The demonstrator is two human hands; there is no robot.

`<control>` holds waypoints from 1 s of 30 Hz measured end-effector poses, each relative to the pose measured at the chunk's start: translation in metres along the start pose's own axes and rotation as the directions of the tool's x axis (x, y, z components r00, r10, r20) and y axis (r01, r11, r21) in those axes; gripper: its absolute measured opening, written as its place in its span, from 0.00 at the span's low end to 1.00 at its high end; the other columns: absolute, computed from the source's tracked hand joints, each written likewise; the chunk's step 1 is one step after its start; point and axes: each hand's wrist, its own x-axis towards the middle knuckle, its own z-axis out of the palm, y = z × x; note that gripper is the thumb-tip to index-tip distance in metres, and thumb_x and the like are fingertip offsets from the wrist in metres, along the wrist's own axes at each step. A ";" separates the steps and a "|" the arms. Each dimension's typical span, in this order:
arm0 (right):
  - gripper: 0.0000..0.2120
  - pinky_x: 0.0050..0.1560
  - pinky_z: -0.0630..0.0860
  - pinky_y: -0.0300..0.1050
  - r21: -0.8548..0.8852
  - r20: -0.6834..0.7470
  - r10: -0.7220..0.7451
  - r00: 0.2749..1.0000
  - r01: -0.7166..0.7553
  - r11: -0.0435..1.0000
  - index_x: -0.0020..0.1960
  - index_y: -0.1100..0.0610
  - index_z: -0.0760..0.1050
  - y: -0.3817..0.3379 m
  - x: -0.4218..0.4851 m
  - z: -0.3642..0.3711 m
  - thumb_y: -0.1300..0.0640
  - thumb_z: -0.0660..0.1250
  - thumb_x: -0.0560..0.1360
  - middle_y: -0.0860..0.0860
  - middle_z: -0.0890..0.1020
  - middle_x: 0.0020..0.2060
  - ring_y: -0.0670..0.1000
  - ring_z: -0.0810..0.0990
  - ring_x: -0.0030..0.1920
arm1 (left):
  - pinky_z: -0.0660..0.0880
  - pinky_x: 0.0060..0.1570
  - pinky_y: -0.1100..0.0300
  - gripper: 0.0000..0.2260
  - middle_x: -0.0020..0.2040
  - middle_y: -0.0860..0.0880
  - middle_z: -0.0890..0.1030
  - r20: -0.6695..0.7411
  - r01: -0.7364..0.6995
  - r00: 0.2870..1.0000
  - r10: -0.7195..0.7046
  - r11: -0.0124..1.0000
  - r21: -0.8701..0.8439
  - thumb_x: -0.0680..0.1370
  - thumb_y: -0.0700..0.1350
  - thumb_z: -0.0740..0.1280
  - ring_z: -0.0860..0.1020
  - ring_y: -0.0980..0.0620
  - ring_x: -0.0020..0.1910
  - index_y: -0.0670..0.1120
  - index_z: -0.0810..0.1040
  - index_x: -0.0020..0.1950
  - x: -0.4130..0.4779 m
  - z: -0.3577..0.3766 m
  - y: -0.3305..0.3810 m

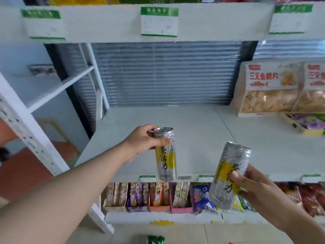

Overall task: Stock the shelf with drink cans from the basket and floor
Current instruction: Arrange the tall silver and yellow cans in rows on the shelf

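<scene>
Two slim silver-and-yellow drink cans are held up in front of a white shelf board (184,124). My left hand (142,140) grips the first can (166,159) near its top; it hangs upright over the shelf's front edge. My right hand (253,189) holds the second can (228,175) around its lower half, tilted with its top leaning right. Neither can touches the shelf. No basket is in view.
Bags of fish chips (270,88) stand at the shelf's back right, with a tray of snacks (309,124) in front of them. The shelf below holds boxed snacks (149,196). A green object (155,240) lies on the floor. A white upright (26,124) stands at left.
</scene>
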 end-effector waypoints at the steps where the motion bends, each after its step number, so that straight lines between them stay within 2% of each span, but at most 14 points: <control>1: 0.20 0.37 0.81 0.39 0.003 0.021 0.003 1.000 -0.003 1.000 0.58 0.63 0.78 0.001 0.011 0.012 0.61 0.70 0.66 0.61 0.85 0.49 0.53 0.85 0.44 | 0.78 0.56 0.57 0.19 0.50 0.46 0.84 -0.043 -0.001 0.999 0.001 1.000 0.008 0.67 0.42 0.78 0.82 0.49 0.52 0.45 0.79 0.55 0.003 -0.017 -0.007; 2: 0.21 0.36 0.81 0.39 -0.002 0.046 -0.001 0.999 0.001 1.000 0.57 0.63 0.78 0.004 0.023 0.024 0.60 0.73 0.65 0.61 0.85 0.48 0.54 0.86 0.43 | 0.78 0.57 0.56 0.19 0.51 0.46 0.84 -0.086 -0.001 0.996 0.002 1.000 0.014 0.67 0.42 0.78 0.82 0.49 0.52 0.45 0.79 0.56 0.006 -0.033 -0.015; 4: 0.35 0.36 0.80 0.40 -0.034 0.095 -0.021 0.995 0.024 0.999 0.55 0.63 0.79 0.009 0.047 0.047 0.50 0.84 0.53 0.60 0.85 0.45 0.54 0.86 0.42 | 0.77 0.58 0.55 0.19 0.51 0.48 0.84 -0.174 -0.003 0.985 0.007 1.000 0.025 0.66 0.43 0.78 0.82 0.50 0.53 0.48 0.78 0.55 0.014 -0.062 -0.029; 5: 0.43 0.36 0.80 0.39 -0.058 0.104 -0.027 0.994 0.033 0.998 0.55 0.62 0.79 0.013 0.058 0.057 0.46 0.86 0.45 0.59 0.85 0.44 0.54 0.85 0.42 | 0.76 0.58 0.55 0.18 0.50 0.49 0.84 -0.213 -0.004 0.977 0.011 0.999 0.032 0.66 0.43 0.79 0.81 0.51 0.53 0.50 0.78 0.53 0.018 -0.074 -0.036; 7: 0.48 0.39 0.80 0.39 -0.092 0.118 -0.041 0.992 0.052 0.994 0.56 0.60 0.79 0.017 0.078 0.076 0.43 0.85 0.40 0.58 0.86 0.45 0.54 0.86 0.44 | 0.76 0.59 0.54 0.17 0.49 0.51 0.83 -0.283 -0.009 0.959 0.022 0.999 0.049 0.66 0.44 0.79 0.81 0.51 0.52 0.53 0.77 0.50 0.030 -0.094 -0.049; 9: 0.48 0.41 0.80 0.38 -0.094 0.154 -0.050 0.987 0.065 0.993 0.57 0.58 0.79 0.022 0.098 0.093 0.42 0.85 0.40 0.57 0.86 0.48 0.54 0.85 0.48 | 0.76 0.60 0.51 0.17 0.49 0.51 0.83 -0.344 -0.014 0.938 0.033 0.998 0.058 0.65 0.45 0.79 0.81 0.51 0.52 0.53 0.77 0.49 0.044 -0.110 -0.064; 14: 0.36 0.44 0.80 0.37 -0.069 0.257 -0.093 0.962 0.114 0.991 0.50 0.52 0.84 0.034 0.141 0.129 0.42 0.85 0.44 0.57 0.85 0.52 0.54 0.85 0.52 | 0.76 0.59 0.52 0.16 0.47 0.54 0.82 -0.395 -0.025 0.916 0.061 0.995 0.096 0.66 0.47 0.79 0.81 0.53 0.50 0.52 0.77 0.50 0.078 -0.136 -0.093; 17: 0.35 0.47 0.80 0.40 -0.061 0.272 -0.125 0.954 0.146 0.987 0.52 0.53 0.83 0.044 0.162 0.146 0.41 0.84 0.48 0.58 0.85 0.53 0.55 0.84 0.53 | 0.76 0.60 0.50 0.18 0.49 0.51 0.82 -0.405 -0.029 0.912 0.067 0.995 0.098 0.65 0.48 0.79 0.81 0.51 0.52 0.53 0.76 0.49 0.096 -0.150 -0.102; 20: 0.34 0.54 0.80 0.43 -0.082 0.267 -0.159 0.951 0.186 0.979 0.53 0.52 0.82 0.056 0.186 0.161 0.41 0.83 0.51 0.57 0.85 0.54 0.55 0.83 0.56 | 0.76 0.60 0.49 0.23 0.52 0.49 0.83 -0.411 -0.051 0.907 0.085 0.994 0.094 0.63 0.50 0.79 0.81 0.50 0.53 0.50 0.76 0.54 0.115 -0.165 -0.112; 23: 0.35 0.60 0.78 0.49 -0.131 0.228 -0.182 0.957 0.215 0.968 0.54 0.52 0.82 0.068 0.207 0.171 0.39 0.82 0.51 0.56 0.84 0.53 0.55 0.82 0.57 | 0.75 0.60 0.54 0.23 0.54 0.50 0.81 -0.421 -0.073 0.898 0.131 0.986 0.152 0.67 0.45 0.78 0.80 0.52 0.54 0.49 0.74 0.59 0.134 -0.177 -0.117; 27: 0.36 0.60 0.76 0.50 -0.152 0.212 -0.216 0.953 0.250 0.956 0.55 0.52 0.81 0.082 0.235 0.183 0.38 0.82 0.51 0.57 0.84 0.53 0.57 0.82 0.57 | 0.73 0.56 0.59 0.26 0.56 0.51 0.80 -0.383 -0.089 0.907 0.173 0.970 0.228 0.68 0.44 0.77 0.78 0.53 0.55 0.49 0.73 0.64 0.161 -0.196 -0.123; 30: 0.35 0.60 0.76 0.49 -0.130 0.212 -0.252 0.944 0.283 0.950 0.53 0.53 0.82 0.086 0.250 0.192 0.39 0.82 0.51 0.58 0.84 0.53 0.57 0.82 0.56 | 0.75 0.59 0.53 0.26 0.56 0.50 0.80 -0.360 -0.090 0.909 0.209 0.943 0.322 0.68 0.45 0.77 0.79 0.51 0.56 0.48 0.74 0.64 0.184 -0.211 -0.125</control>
